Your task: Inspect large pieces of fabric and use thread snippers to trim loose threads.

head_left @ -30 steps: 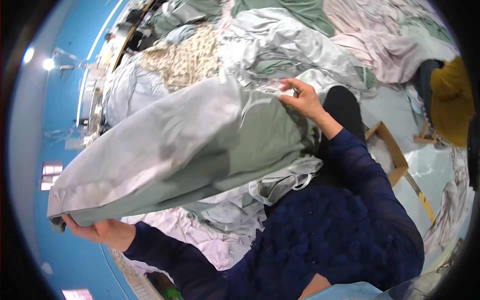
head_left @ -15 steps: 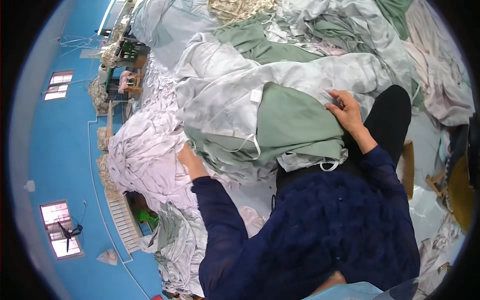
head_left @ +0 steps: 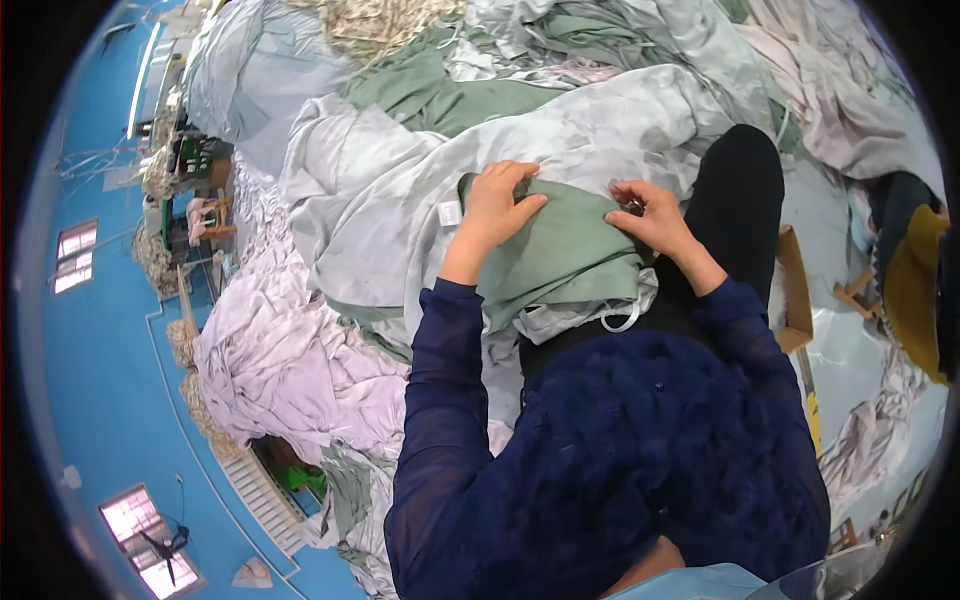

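Blue floor shows at the left edge, and almost everything else is a big heap of pale grey sheets (head_left: 380, 200), with pinkish white cloth (head_left: 270, 350) piled lower down and more green cloth (head_left: 430, 90) higher up. I look down at my own lap from here. A green folded cloth (head_left: 565, 255) lies on my lap, partly on my black trouser leg (head_left: 735, 200), right against the grey heap.

My left hand (head_left: 495, 210) lies flat on the top left corner of the green folded cloth, fingers pressed down on it. My right hand (head_left: 650, 215) pinches the top right edge, fingers curled tight on the cloth.

I think the folding is well along: the cloth is already a small, thick stack with layers showing at its lower edge. A white strap loop (head_left: 620, 320) and a grey layer stick out below, so it looks like some tidying is left. The heap around me looks unfolded.
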{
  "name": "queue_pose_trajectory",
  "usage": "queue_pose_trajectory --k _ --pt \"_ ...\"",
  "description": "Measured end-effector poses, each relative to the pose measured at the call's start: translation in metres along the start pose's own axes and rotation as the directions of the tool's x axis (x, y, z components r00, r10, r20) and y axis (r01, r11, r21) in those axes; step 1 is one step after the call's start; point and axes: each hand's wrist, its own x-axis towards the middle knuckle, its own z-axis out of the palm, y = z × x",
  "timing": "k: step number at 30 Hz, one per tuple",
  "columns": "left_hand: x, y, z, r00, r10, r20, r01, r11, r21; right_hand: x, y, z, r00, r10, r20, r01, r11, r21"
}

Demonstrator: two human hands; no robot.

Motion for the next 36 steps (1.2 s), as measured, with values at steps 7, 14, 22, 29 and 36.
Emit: queue_pose_trajectory --k 7,14,22,29,36 --pt "0.007 -0.007 0.008 0.991 -0.117 0.065 0.121 0.991 -0.061 -0.005 -0.055 0.014 0.951 -0.276 -0.138 0.274 0.961 -0.033" --pt "0.007 -0.007 0.010 0.993 -0.107 0.042 0.111 0.988 -0.108 0.011 -0.042 0.059 0.998 -0.057 -0.002 0.057 0.988 -0.144" --pt "0.001 -0.003 0.006 0.991 -0.095 -0.090 0.084 0.989 -0.120 -0.019 -0.059 0.003 0.995 0.086 -0.046 -0.068 0.953 0.296" --pt "-0.013 0.015 -0.014 0.985 -0.151 -0.081 0.134 0.975 -0.179 -0.136 -0.040 -0.144 0.793 0.131 -0.595 -0.139 0.990 0.033" --pt "-0.021 0.029 -0.023 0.997 -0.072 0.022 0.074 0.990 -0.124 -0.216 0.009 -0.195 0.625 0.259 -0.737 -0.721 0.554 -0.417"
